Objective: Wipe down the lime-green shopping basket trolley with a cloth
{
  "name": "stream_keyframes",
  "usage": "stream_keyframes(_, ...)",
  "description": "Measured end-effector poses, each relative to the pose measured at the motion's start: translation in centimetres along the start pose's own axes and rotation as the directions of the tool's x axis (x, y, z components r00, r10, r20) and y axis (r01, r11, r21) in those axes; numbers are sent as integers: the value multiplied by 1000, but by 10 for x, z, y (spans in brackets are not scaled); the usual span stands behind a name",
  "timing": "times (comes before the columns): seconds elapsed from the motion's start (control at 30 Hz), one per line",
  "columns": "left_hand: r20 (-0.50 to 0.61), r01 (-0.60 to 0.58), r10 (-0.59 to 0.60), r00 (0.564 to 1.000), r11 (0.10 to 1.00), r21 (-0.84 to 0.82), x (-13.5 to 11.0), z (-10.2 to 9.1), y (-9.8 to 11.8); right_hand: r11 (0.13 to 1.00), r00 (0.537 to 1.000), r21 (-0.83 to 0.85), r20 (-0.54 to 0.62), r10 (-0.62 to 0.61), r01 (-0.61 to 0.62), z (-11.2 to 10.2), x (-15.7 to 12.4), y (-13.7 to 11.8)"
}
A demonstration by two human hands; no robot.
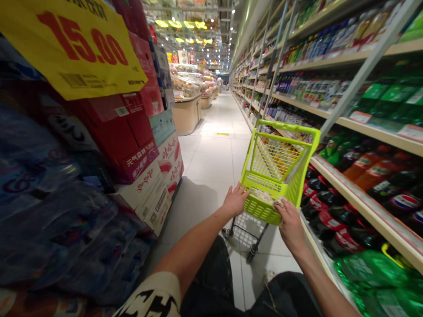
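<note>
In front of me stands a lime-green shopping cart (294,127) with a plastic basket on a dark wheeled frame. A crumpled off-white item (262,196), possibly a cloth or bag, lies in its near, shallow tray. My left hand (235,201) rests at the tray's left edge, fingers stretched out and holding nothing. At the tray's right near corner, my right hand (291,224) has bent fingers closed on the edge of the off-white item. The item's exact kind is too small to make out.
Along the right run shelves (366,158) of bottled drinks, with large green bottles (373,268) low down. Stacked cartons (145,189), wrapped bottle packs (66,211) and a yellow price sign (82,53) crowd the left. A tiled aisle (218,154) leads ahead past display counters (187,112).
</note>
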State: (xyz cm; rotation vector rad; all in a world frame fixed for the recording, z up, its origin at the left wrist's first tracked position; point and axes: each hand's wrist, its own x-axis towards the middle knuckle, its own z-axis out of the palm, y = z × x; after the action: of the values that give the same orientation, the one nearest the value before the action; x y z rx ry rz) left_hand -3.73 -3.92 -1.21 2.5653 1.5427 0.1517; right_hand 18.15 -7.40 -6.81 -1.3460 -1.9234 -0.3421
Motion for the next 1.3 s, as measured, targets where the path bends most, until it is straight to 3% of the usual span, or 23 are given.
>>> stream_keyframes(0.1,-19,-4,3,1000,1000,-18,0,3,5,996,996,7,-36,85,-85,-5,-2,-3)
stream_keyframes(0.27,-56,-18,18,998,1000,4,-2,8,11,993,997,95,4,74,-74,19,13,-37)
stream_keyframes(0.37,-71,-23,26,997,999,43,-2,10,9,994,999,102,17,47,-48,13,12,-27)
stream_keyframes(0.5,-79,-10,14,997,999,48,-2,12,10,987,984,57,-89,157,-153,-6,-1,-2)
stream_keyframes(0.67,-84,-16,18,996,1000,21,-1,14,17,984,989,121,-51,137,-130,15,5,-30)
stream_keyframes(0.73,-98,35,-35,995,999,-3,-2,13,16,981,995,167,-15,103,-99,24,9,-40)
stream_keyframes(0.83,-89,141,-143,986,990,-27,-2,12,10,976,994,195,-19,107,-102,22,12,-35)
stream_keyframes(0.93,-55,137,-137,989,991,-16,-2,11,5,976,986,171,-74,150,-136,16,17,-31)
stream_keyframes(1.07,-35,102,-101,994,995,8,-1,10,2,981,999,193,-34,-8,14,37,22,-51)
stream_keyframes(1.17,0,64,-64,998,998,20,-2,9,0,972,993,205,13,-120,115,61,8,-63)
stream_keyframes(1.3,43,71,-73,996,997,42,-2,6,-1,974,986,214,125,-108,79,67,-29,-51)
